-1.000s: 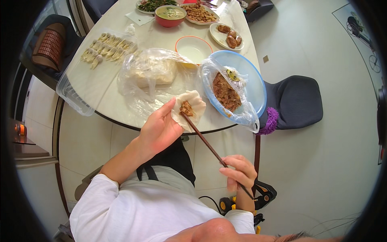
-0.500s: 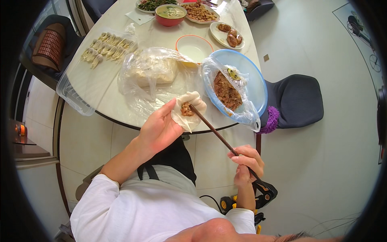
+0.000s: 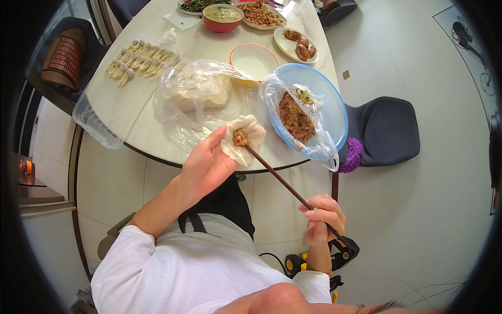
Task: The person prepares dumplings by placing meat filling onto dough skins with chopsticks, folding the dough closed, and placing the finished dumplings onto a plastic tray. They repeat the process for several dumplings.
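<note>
A thin dumpling wrapper (image 3: 253,137) lies across the fingers of my left hand (image 3: 210,163), held by its edge near the table's front rim. On the wrapper sits a small lump of meat filling (image 3: 240,137). My right hand (image 3: 325,219) grips dark brown chopsticks (image 3: 285,183), whose tips touch the filling. To the right, a bag-lined blue basin (image 3: 341,107) holds more minced meat (image 3: 295,118) with a small round yellow-green item at its edge. Left of it, a clear plastic bag (image 3: 180,86) covers a stack of pale wrappers.
Several folded dumplings (image 3: 138,60) stand in rows at the table's left, near a clear plastic tray (image 3: 97,123). Behind are an orange-rimmed bowl (image 3: 254,60), a red soup bowl (image 3: 222,25) and plates of food (image 3: 295,44). A dark chair (image 3: 384,131) stands right of the table.
The chopsticks' tips have shifted slightly down to the filling's lower edge, and my right hand has moved slightly down and right. My left hand stays nearly still with the wrapper.
</note>
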